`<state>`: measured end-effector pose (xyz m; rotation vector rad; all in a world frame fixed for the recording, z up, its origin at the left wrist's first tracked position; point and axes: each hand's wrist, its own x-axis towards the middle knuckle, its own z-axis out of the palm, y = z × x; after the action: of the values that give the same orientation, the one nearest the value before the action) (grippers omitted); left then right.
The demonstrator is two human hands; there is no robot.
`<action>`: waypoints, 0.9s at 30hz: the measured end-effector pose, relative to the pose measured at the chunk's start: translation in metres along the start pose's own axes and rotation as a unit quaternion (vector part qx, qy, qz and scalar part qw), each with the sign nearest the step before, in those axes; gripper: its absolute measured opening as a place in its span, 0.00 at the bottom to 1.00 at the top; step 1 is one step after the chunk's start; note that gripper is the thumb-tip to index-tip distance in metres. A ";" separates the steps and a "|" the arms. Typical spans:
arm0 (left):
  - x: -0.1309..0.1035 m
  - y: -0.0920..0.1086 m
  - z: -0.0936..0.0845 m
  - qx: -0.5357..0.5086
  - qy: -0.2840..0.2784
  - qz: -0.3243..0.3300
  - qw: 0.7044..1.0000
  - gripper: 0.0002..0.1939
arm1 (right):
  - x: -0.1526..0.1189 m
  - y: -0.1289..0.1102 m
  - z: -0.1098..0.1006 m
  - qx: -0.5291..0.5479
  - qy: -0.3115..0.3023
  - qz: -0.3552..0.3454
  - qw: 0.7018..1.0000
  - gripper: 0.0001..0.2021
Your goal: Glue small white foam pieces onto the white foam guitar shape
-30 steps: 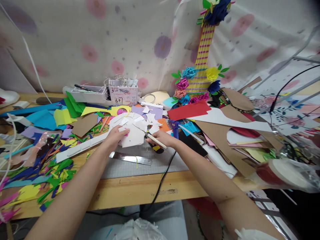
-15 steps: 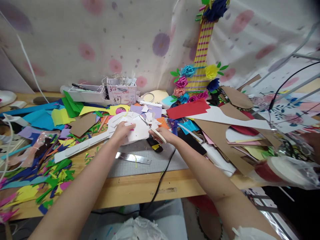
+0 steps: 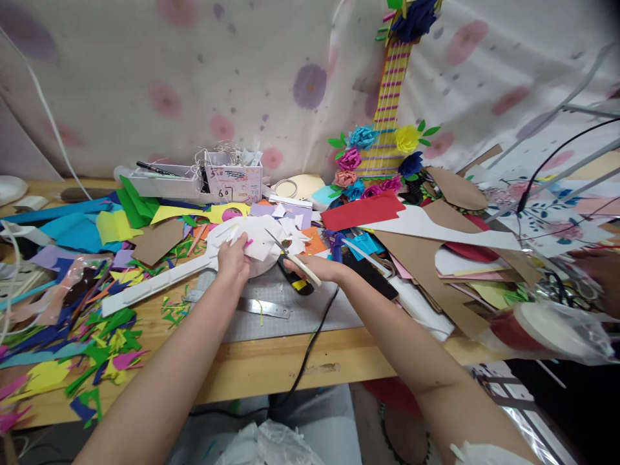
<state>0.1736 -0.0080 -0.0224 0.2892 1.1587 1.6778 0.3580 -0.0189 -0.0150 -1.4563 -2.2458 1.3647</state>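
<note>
While right-hand fingers (image 3: 296, 263) hold scissors (image 3: 309, 272), patterned sheeting (image 3: 261, 64) backs the cluttered table (image 3: 252, 365).

Left hand (image 3: 233, 260): turned since the earlier frames, fingers from about 3 o'clock to 1 o'clock. White paper (image 3: 260, 248): turned with it, baring the 6 o'clock edge of the white board (image 3: 256, 267) beneath. Scissors (image 3: 310, 274): tilted from 10 o'clock to nearer 11. Left forearm (image 3: 194, 352): shifted toward 3 o'clock. Frame's 3 o'clock margin: blurred brownish shape (image 3: 601, 268) entered.
</note>
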 end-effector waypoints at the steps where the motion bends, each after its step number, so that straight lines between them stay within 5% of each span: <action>1: -0.002 -0.001 0.001 0.004 -0.006 0.000 1.000 0.09 | 0.001 -0.001 0.000 0.007 0.005 0.006 1.000 0.28; 13: -0.002 0.001 -0.002 0.067 0.009 0.005 0.998 0.08 | 0.003 -0.006 0.009 0.053 0.063 0.078 0.994 0.30; 21: 0.004 -0.001 -0.001 0.143 -0.058 0.035 0.987 0.15 | 0.007 -0.007 -0.005 0.036 0.055 0.026 0.998 0.28; 27: 0.002 0.002 0.004 0.144 -0.055 0.005 0.988 0.09 | 0.010 -0.003 0.002 0.066 0.072 0.041 0.994 0.29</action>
<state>0.1739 -0.0046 -0.0193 0.5629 1.3164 1.4824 0.3496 -0.0127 -0.0170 -1.5631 -1.9907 1.3543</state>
